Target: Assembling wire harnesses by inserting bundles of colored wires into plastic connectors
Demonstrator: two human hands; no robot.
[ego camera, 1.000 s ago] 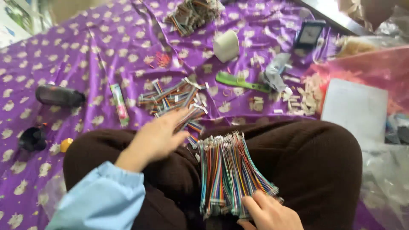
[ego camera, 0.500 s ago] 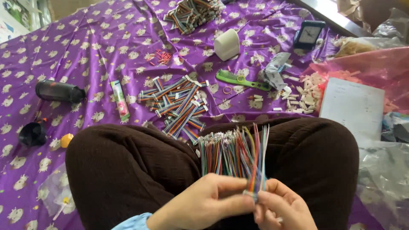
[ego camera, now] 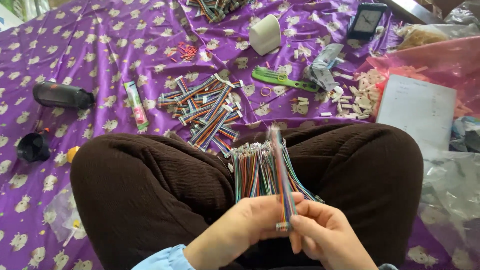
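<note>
Many thin rainbow-coloured wires (ego camera: 260,172); bundled

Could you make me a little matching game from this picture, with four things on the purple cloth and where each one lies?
Things:
1. green plastic comb
2. black lying bottle
3. small black clock
4. white sheet of paper

Places:
A. far left of the cloth
B. on the pink bag at the right
C. top right, near the cloth's far edge
D. middle, beyond the knees, beside a cream box

Pairs: 1-D, 2-A, 3-C, 4-B
</note>
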